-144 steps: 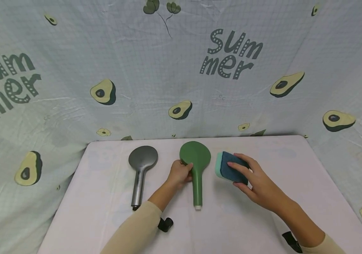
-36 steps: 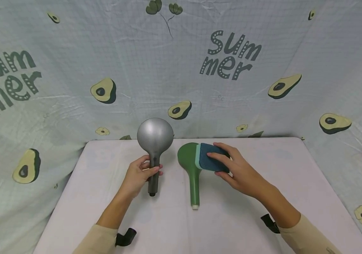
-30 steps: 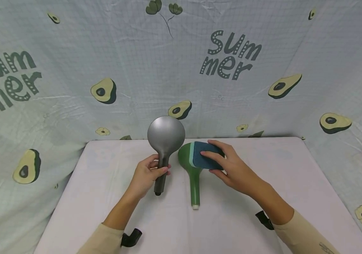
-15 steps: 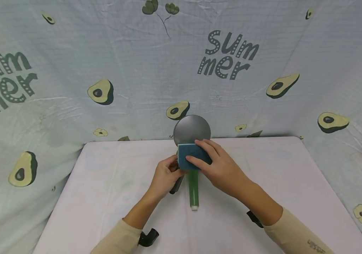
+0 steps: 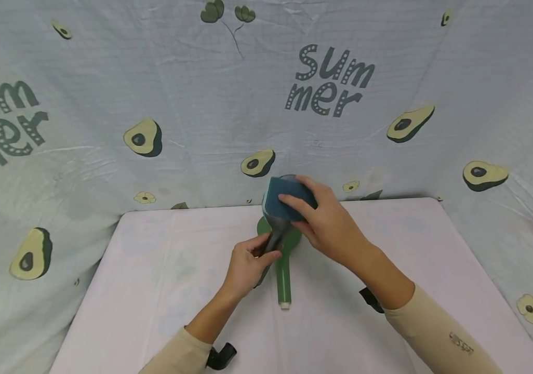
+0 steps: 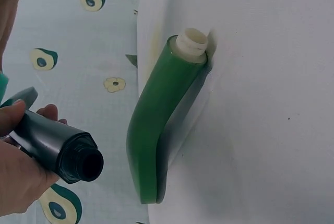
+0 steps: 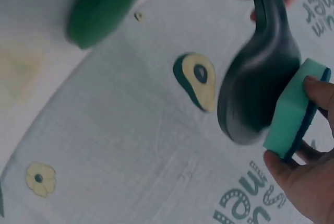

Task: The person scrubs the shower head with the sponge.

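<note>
My left hand grips the handle of a dark grey shower head, raised above the table; its threaded black end shows in the left wrist view. My right hand pinches a sponge, teal foam with a dark blue scouring side. In the right wrist view the sponge's foam face lies against the round head of the grey shower head. Behind and below them a green shower head with a whitish threaded end lies on the table. In the head view the sponge hides most of the grey head.
A table with a pale pinkish cover spreads beneath both hands. A cloth printed with avocados and lettering hangs behind it. Black wrist-camera mounts sit by the forearms.
My left hand lifted the grey shower head off the table and brought it rightward over the green one. My right hand moved the sponge left, then up onto the grey head.
</note>
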The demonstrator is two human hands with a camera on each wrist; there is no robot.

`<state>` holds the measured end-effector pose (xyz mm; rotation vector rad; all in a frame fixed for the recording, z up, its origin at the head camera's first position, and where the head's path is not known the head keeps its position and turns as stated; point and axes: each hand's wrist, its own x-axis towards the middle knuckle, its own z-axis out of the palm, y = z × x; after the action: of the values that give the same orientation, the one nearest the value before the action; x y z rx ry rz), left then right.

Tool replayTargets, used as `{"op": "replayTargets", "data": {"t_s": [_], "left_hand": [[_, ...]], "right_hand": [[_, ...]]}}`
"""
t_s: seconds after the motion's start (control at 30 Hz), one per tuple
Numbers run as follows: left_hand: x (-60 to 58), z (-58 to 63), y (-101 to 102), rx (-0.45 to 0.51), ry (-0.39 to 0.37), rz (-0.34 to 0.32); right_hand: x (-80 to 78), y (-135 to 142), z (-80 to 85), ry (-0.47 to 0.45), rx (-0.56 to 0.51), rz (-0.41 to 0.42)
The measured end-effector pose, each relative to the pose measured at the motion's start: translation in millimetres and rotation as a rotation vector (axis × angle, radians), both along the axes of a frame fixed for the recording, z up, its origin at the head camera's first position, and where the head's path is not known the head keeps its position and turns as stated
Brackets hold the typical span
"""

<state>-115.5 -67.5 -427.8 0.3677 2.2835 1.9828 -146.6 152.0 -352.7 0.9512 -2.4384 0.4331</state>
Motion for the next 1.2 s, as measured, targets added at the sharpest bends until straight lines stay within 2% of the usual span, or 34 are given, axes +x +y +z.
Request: {"op": "replayTargets", "data": {"t_s": [0.17, 0.33, 0.47, 0.67, 0.73, 0.87, 1.0, 1.2], "left_hand": [[1.8, 0.4, 3, -0.002, -0.017, 0.014], [1.2, 0.1, 3, -0.033, -0.001, 0.030], [0.0, 1.8, 2, -0.072, 0.022, 0.051], [-3.6, 4.7, -1, -0.130, 0.041, 0.064], [-5.6, 5.8, -3, -0.126, 0.045, 0.071], [-8.1, 7.9, -5, -0.112, 0.044, 0.085], [-8.3, 9.0, -6, -0.127, 0.066, 0.111], [-9.7, 8.5, -11, -0.129, 0.097, 0.137]], "right_hand": [[-17.4, 9, 25.5, -0.124, -0.068, -0.077], [-23.1, 12, 35.1, -0.141, -0.057, -0.093], [-15.8, 6, 25.6, -0.061, -0.010, -0.055], [7.2, -13, -1.6, 0.179, 0.184, -0.016], [16.7, -19, -12.3, 0.255, 0.247, -0.018], [30.1, -28, -26.0, 0.362, 0.301, -0.044], [29.2, -32, -23.6, 0.375, 0.305, -0.068], [14.2, -39, 3.8, 0.303, 0.272, -0.096]]}}
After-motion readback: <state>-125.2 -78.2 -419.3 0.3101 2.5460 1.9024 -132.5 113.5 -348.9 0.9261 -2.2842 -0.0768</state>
